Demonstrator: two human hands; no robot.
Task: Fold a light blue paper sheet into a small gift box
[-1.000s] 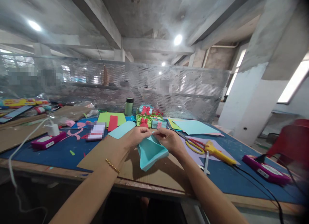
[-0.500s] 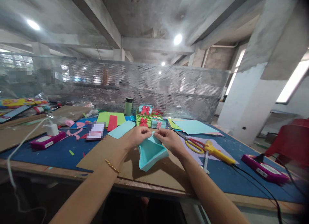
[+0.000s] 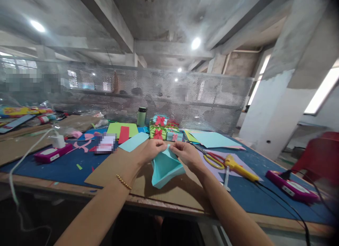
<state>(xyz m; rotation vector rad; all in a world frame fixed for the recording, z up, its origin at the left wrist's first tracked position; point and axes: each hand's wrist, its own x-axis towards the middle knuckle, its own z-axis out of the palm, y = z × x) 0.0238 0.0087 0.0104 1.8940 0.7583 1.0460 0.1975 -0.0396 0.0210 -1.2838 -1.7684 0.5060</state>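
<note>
A light-blue folded paper box (image 3: pixel 167 170), open at the top, hangs tilted between my hands above a brown cardboard sheet (image 3: pixel 111 168). My left hand (image 3: pixel 155 149) pinches its upper edge from the left. From the right, my right hand (image 3: pixel 182 151) pinches the same edge, thumbs and fingertips almost meeting. The fingertips hide the exact spot where the paper is pressed. Behind my hands stand several small finished paper boxes (image 3: pixel 158 133) in green and blue with red bows. A light-blue paper strip (image 3: pixel 134 141) lies just beyond my left hand.
Right of my arm lie red-and-yellow scissors (image 3: pixel 214 160) and a yellow glue gun (image 3: pixel 242 169) on purple paper, its black cord trailing off the front edge. Purple power strips (image 3: pixel 291 186) sit at both sides. A green bottle (image 3: pixel 141 117) stands at the back, before a perforated metal screen.
Almost nothing differs. Both hands keep their pinch on the paper box in the same place, and the view has shifted very slightly.
</note>
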